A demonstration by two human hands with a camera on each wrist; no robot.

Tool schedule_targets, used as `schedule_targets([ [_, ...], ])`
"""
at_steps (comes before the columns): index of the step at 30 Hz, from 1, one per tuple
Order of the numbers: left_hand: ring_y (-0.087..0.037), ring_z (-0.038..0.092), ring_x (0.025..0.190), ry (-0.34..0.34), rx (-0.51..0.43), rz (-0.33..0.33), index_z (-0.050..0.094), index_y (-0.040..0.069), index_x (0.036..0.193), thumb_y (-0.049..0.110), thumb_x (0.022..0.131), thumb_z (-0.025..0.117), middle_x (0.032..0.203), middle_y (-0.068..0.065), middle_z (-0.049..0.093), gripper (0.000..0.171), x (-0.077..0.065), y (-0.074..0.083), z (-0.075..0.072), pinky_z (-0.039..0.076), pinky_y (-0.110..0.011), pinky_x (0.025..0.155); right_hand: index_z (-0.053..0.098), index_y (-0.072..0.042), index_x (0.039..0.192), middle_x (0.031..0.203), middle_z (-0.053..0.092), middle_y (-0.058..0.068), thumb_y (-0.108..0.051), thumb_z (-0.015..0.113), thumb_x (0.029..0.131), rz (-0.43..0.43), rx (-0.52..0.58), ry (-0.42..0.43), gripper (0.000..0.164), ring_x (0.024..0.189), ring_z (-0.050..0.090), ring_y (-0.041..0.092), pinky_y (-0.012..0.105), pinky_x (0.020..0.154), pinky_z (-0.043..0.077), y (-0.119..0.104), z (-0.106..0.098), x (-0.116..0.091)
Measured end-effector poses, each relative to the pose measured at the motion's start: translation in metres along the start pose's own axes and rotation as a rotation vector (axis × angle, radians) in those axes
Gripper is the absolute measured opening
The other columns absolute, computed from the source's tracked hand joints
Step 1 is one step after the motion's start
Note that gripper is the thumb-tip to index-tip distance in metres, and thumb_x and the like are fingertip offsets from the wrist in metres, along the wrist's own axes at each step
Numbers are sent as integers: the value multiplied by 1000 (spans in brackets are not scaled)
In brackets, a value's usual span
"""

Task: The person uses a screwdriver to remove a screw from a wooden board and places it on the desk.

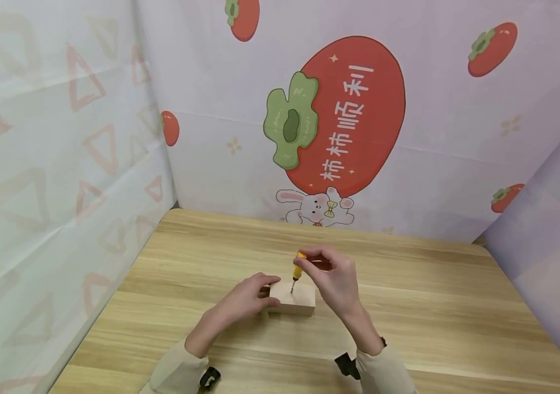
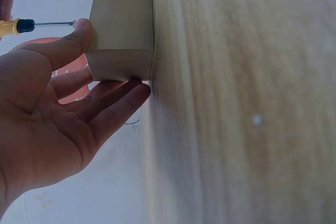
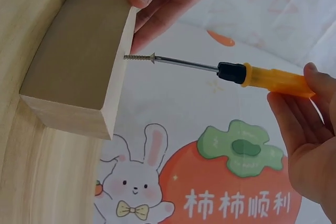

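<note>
A pale wooden block lies on the table. My left hand grips its left end, the thumb at the top edge and the other fingers round the end and far side. My right hand pinches the end of a screwdriver's yellow handle between thumb and fingers. From a black collar the screwdriver's metal shaft runs to the head of a screw. The screw stands out of the block's top face, most of its thread showing, roughly in line with the shaft.
The wood-grain table reaches back to a printed cloth backdrop with persimmons and a rabbit. Another cloth wall rises along the left side. Black camera mounts sit at both wrists. A small white spot shows on the table surface.
</note>
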State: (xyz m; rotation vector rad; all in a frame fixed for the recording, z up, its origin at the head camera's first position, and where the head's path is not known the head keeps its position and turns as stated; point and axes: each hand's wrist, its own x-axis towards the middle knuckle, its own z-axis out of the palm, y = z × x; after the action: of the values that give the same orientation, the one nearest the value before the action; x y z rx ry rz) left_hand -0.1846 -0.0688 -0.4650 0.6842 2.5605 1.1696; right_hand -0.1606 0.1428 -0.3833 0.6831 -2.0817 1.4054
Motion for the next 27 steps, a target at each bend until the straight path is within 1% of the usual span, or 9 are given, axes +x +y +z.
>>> schedule_targets([
  [2, -29, 63, 120, 1, 4, 2, 56, 6, 140, 28, 93, 71, 130, -13, 60, 54, 0, 0, 0, 53, -43, 101, 75, -4, 95, 90, 76, 11, 0, 80, 79, -3, 21, -6, 17, 80, 74, 14, 22, 72, 61, 2, -2, 1],
  [5, -28, 63, 120, 3, 12, 7, 56, 6, 139, 29, 93, 71, 129, -12, 60, 54, 1, 0, 0, 53, -43, 101, 75, -4, 95, 89, 76, 11, 2, 79, 80, -24, 24, -17, 16, 80, 74, 13, 22, 72, 61, 3, -3, 1],
  [10, -29, 62, 120, 6, 9, 7, 56, 6, 140, 29, 93, 71, 128, -12, 60, 54, 1, -1, -1, 52, -43, 102, 74, -2, 98, 92, 76, 13, 7, 77, 81, -65, 47, -38, 20, 82, 74, 10, 23, 73, 61, 2, 0, 1],
  [13, -29, 62, 120, 2, -1, 6, 56, 6, 140, 29, 93, 71, 130, -12, 60, 54, 1, -1, -1, 53, -44, 102, 74, 0, 100, 95, 76, 16, 10, 73, 83, -77, 84, -51, 20, 86, 74, 9, 24, 75, 61, 3, 2, 0],
  [17, -31, 62, 121, -2, -31, 5, 55, 5, 140, 27, 93, 71, 131, -14, 59, 54, 0, -1, -2, 53, -44, 101, 73, 1, 103, 101, 75, 18, 11, 68, 86, -81, 119, -103, 20, 94, 73, 8, 25, 79, 61, 6, 3, -1],
  [20, -32, 62, 121, -3, -42, 3, 55, 5, 140, 27, 93, 71, 131, -14, 58, 54, -1, -1, -2, 53, -44, 101, 72, -1, 106, 106, 75, 17, 7, 68, 88, -71, 104, -137, 20, 97, 73, 9, 26, 82, 61, 7, 3, -1],
  [23, -32, 62, 120, -5, -42, -2, 55, 5, 140, 27, 93, 71, 131, -14, 58, 54, -1, -1, -2, 53, -44, 101, 72, -3, 107, 110, 71, 14, 2, 72, 87, -52, 77, -136, 20, 97, 72, 14, 28, 82, 61, 4, 4, -3],
  [27, -32, 62, 121, -5, -45, -6, 55, 6, 140, 28, 93, 71, 130, -13, 59, 55, -1, 0, -1, 53, -44, 101, 74, -5, 105, 104, 66, 11, 1, 76, 84, -72, 39, -107, 22, 91, 70, 20, 30, 76, 62, 0, 5, -4],
])
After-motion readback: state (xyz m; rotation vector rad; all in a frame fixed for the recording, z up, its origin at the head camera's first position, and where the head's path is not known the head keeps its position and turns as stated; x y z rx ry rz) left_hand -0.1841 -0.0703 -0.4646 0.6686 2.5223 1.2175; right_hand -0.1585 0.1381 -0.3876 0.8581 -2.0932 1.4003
